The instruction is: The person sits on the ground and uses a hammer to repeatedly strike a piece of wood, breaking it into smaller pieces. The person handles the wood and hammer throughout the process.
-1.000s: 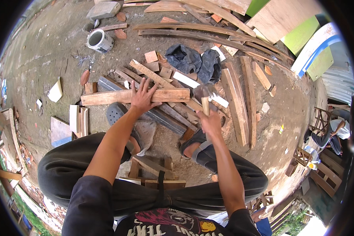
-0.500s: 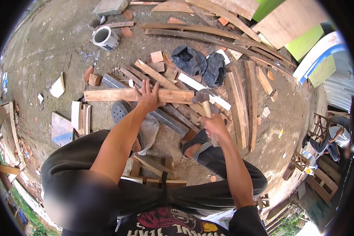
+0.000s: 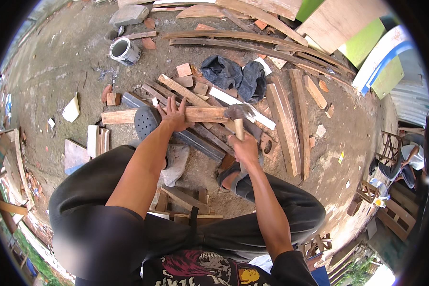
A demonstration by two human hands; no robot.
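A long wooden plank [image 3: 206,114] lies crosswise in front of me, over a pile of scrap wood. My left hand [image 3: 174,116] rests on its middle with fingers spread. Left of that hand, the toe of my grey clog [image 3: 148,120] covers part of the plank. My right hand [image 3: 245,150] is wrapped round the wooden handle of a hammer [image 3: 239,127]. The hammer's dark head, slightly blurred, is at the plank's right end; whether it touches cannot be told. A dark metal bar [image 3: 202,147] slants beneath the plank, near my left hand.
Black plastic sheeting [image 3: 221,71] lies beyond the pile, and a paint can [image 3: 125,51] stands at far left. Long curved planks [image 3: 252,40] lie across the back. More boards [image 3: 288,126] lie to the right. Another person [image 3: 407,159] sits at the far right.
My left clog has moved from beneath the plank to on top of it. The right hand and hammer have shifted slightly left. My left hand stays on the plank.
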